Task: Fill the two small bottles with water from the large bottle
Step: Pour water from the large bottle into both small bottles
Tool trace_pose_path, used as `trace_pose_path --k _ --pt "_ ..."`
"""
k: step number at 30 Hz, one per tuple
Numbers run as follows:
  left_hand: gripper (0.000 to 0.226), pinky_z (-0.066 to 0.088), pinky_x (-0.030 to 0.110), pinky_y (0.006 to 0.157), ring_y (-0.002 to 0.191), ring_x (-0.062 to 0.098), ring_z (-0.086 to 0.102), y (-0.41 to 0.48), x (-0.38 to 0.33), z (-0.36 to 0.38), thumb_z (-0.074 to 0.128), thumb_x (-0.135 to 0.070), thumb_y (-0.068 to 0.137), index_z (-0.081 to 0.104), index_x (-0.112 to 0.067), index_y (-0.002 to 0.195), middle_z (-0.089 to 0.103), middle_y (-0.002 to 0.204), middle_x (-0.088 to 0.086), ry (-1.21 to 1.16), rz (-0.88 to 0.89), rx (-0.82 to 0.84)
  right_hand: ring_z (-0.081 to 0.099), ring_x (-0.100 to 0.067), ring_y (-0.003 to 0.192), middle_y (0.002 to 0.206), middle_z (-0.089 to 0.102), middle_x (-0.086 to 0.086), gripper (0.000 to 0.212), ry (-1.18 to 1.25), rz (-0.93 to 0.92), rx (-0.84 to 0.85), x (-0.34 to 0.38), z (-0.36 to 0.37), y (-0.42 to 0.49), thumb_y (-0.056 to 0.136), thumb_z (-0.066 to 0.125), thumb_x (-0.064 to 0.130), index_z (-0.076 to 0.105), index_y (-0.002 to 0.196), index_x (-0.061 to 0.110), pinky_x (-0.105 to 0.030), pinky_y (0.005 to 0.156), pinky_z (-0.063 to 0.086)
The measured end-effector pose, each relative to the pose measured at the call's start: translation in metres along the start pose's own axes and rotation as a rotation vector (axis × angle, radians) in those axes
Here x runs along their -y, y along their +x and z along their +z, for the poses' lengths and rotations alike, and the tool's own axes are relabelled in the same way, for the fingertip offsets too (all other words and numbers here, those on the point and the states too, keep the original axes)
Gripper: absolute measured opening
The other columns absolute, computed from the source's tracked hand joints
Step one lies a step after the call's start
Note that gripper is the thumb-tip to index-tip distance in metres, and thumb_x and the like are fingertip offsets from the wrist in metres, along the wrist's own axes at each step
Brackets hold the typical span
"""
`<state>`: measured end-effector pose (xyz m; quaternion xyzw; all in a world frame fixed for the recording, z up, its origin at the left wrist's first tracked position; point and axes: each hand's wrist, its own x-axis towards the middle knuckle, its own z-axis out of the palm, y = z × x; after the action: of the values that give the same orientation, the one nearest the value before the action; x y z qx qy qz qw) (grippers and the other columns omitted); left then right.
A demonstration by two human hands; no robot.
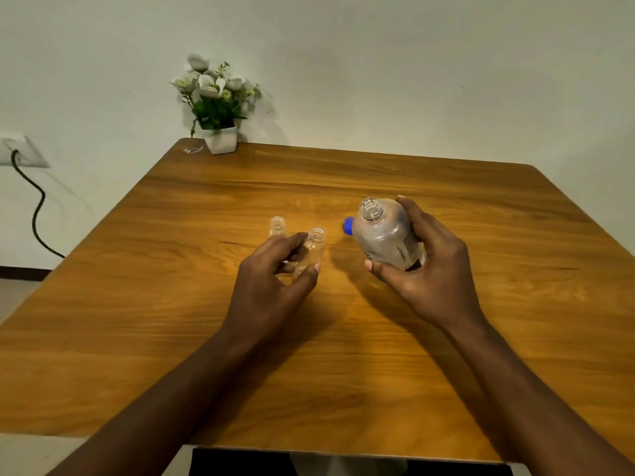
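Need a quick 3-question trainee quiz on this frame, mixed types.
1. True or false: the large bottle is capped.
2. Which hand holds a small bottle? A) left B) right C) neither
3. Fill in: the blue cap lies on the ____, beside the large bottle.
Key: 1 false, its mouth is open. 2 A, the left hand pinches it. 3 table.

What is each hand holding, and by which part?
The left hand pinches one small bottle by its body; the right hand grips the large bottle around its body.
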<state>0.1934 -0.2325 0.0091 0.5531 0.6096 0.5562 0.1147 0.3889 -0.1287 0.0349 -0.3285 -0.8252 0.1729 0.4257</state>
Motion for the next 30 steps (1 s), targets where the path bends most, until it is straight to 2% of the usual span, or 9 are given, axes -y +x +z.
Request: trace_pose_path --k 4,7,11,21,30 --pt "0.046 0.055 0.041 0.075 0.089 0.014 0.063 -0.001 -0.002 0.003 0.068 -0.020 0.079 0.062 -0.011 0.123 0.065 0.099 0.000 -0.036 0.010 -0.002 0.059 -0.024 0.108 0.124 0.062 -0.006 0.090 -0.134 -0.111 0.123 0.004 -0.001 0.007 0.066 0.085 0.029 0.042 0.143 0.013 -0.050 0.083 0.052" --pt "0.045 0.054 0.039 0.074 0.088 0.012 0.062 -0.001 -0.002 0.002 0.068 -0.020 0.078 0.063 -0.011 0.122 0.065 0.097 -0.001 -0.047 0.020 0.008 0.059 -0.025 0.106 0.121 0.063 -0.007 0.087 -0.234 -0.167 0.177 0.007 -0.004 0.012 0.067 0.083 0.029 0.044 0.143 0.012 -0.047 0.084 0.050" --pt "0.045 0.054 0.034 0.074 0.090 0.012 0.062 -0.002 -0.003 0.000 0.068 -0.019 0.079 0.063 -0.011 0.123 0.065 0.097 -0.001 -0.052 0.026 0.015 0.057 -0.026 0.112 0.127 0.062 -0.005 0.088 -0.308 -0.203 0.234 0.008 -0.008 0.018 0.066 0.081 0.029 0.043 0.144 0.014 -0.045 0.088 0.048" --pt "0.044 0.049 0.020 0.075 0.090 0.011 0.061 -0.001 -0.004 0.001 0.069 -0.016 0.078 0.063 -0.012 0.122 0.064 0.097 -0.002 -0.055 0.054 0.016 0.058 -0.029 0.112 0.127 0.062 -0.007 0.083 -0.397 -0.294 0.270 0.013 -0.014 0.025 0.069 0.074 0.034 0.042 0.144 0.015 -0.048 0.088 0.048" --pt "0.046 0.052 0.025 0.076 0.091 0.010 0.062 0.000 -0.004 0.000 0.069 -0.018 0.078 0.062 -0.016 0.123 0.064 0.099 -0.004 -0.052 0.069 0.011 0.057 -0.027 0.114 0.129 0.061 -0.003 0.082 -0.462 -0.344 0.297 0.013 -0.020 0.030 0.070 0.078 0.031 0.044 0.144 0.018 -0.041 0.089 0.043"
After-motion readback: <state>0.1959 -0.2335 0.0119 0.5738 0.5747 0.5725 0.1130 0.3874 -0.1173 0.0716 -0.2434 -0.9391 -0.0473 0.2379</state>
